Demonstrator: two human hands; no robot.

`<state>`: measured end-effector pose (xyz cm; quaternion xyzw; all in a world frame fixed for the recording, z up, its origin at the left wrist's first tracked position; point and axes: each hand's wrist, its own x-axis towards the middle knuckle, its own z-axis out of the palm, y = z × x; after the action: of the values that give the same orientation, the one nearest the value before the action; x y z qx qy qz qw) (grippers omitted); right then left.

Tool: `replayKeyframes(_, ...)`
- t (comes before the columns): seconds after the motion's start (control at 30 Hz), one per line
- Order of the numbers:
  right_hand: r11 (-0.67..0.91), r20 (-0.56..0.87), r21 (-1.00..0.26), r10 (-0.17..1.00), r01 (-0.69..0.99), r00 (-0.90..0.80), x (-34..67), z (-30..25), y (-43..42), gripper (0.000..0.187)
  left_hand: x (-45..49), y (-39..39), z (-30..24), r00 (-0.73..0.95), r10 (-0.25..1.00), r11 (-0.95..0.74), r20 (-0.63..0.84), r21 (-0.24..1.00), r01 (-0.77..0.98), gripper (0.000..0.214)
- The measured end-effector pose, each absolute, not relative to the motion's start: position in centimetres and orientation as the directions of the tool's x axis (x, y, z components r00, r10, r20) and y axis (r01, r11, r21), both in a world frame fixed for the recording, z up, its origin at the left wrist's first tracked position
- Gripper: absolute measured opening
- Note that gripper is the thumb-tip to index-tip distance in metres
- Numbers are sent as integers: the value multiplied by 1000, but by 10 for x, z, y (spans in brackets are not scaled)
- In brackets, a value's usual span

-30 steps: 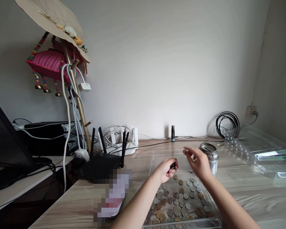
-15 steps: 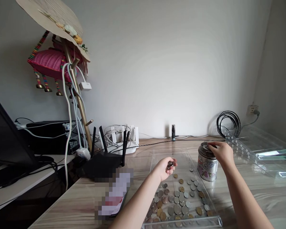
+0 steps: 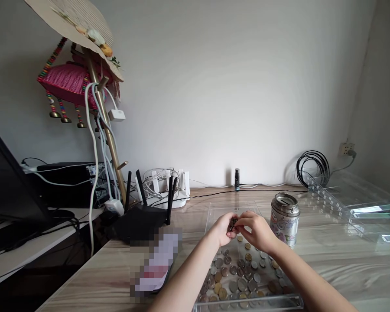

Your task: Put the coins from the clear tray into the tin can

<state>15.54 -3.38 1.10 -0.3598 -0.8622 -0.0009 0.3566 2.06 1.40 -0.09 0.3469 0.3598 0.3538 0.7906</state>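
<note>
Coins (image 3: 233, 223), a small stack: held in the curled fingers of the left hand (image 3: 223, 229), above the far end of a clear tray (image 3: 211, 212). The right hand (image 3: 256, 229) was brought against the left, its fingertips pinched on the top of the stack; both hands were nearly closed, touching each other at the fingertips.

Loose coins (image 3: 240, 279), silver, brass and copper coloured: spread flat over the floor of the clear tray, below and nearer than the hands, none stacked.

Tin money box (image 3: 284, 219), cylindrical, flower-printed, with a metal lid: stood upright on the bench (image 3: 338, 264) just beside the right wall of the tray, near the right hand but not touched.

Black router (image 3: 142, 219), four antennas raised: placed on the bench to the left of the tray, well apart from the hands. A white router (image 3: 169, 190) with tangled cables was seen behind it by the wall.

Clear trays (image 3: 351, 201), stacked: set at the far right of the bench, with a black cable coil (image 3: 313, 167) leaned against the wall beside them.

Straw hat (image 3: 71, 28) and pink bag (image 3: 66, 82): hung on a stand at the upper left.
</note>
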Motion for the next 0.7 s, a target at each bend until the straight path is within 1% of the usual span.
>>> replayKeyframes(0.1,704,639,-264,639,659,-428,159,13,-33,20,20,13,0,558,760,538,-334,805,-252,13)
replayKeyframes(0.17,657,708,-278,633,700,-313,171,20,-32,22,19,12,1,610,715,556,-341,806,-201,12)
replayKeyframes(0.2,616,754,-290,618,732,-222,180,25,-32,22,19,12,1,635,688,568,-350,805,-172,13)
replayKeyframes(0.27,485,830,-322,557,813,-4,205,35,-31,23,18,12,2,671,646,584,-364,802,-127,15)
replayKeyframes(0.3,394,849,-343,518,852,103,219,39,-29,23,18,13,2,679,636,587,-367,801,-118,15)
replayKeyframes(0.37,204,842,-391,474,897,259,247,45,-25,24,19,13,1,682,635,584,-363,804,-116,14)
replayKeyframes(0.4,126,820,-411,483,903,306,259,46,-23,25,19,13,1,681,639,579,-357,807,-121,14)
replayKeyframes(0.5,-5,729,-442,581,897,363,282,43,-15,26,19,14,0,672,660,560,-337,817,-140,14)
replayKeyframes(0.6,-13,675,-445,652,896,345,287,38,-9,26,18,14,-2,663,674,545,-325,825,-150,14)
replayKeyframes(0.7,-5,638,-452,697,892,327,286,37,-8,26,18,16,-3,653,681,544,-331,826,-148,15)
